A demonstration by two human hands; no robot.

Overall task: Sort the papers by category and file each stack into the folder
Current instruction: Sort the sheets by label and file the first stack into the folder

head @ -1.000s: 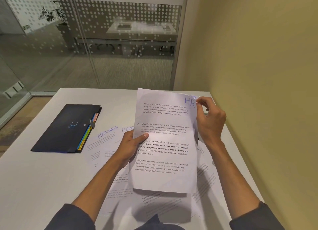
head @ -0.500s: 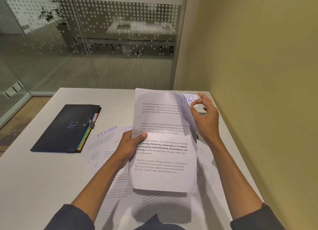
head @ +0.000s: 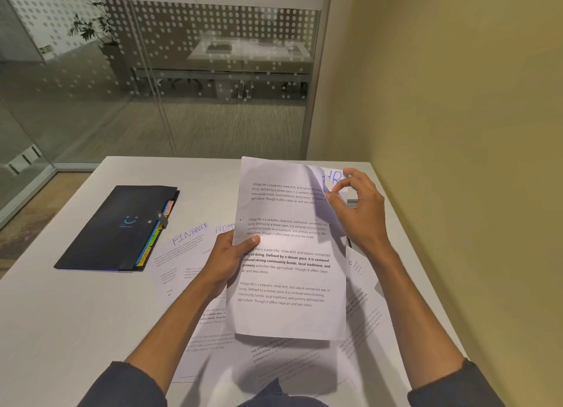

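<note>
left hand (head: 227, 258) grips held stack of papers (head: 289, 272) at its left edge, thumb on front, stack lifted above table (head: 61, 309). right hand (head: 361, 211) pinches top right corner of front sheet, peeling it off sheet marked "hr". dark folder (head: 112, 229) lies closed, far left. loose papers (head: 195, 254) spread beneath, one marked "finance".

The raised white printed sheet (head: 289, 254) hides most of the handwritten "ADM" heading on a loose white page (head: 224, 229) beneath and the left hand (head: 227, 255) fingers. Dark grey sleeves (head: 457, 385) run off the bottom edge.
</note>
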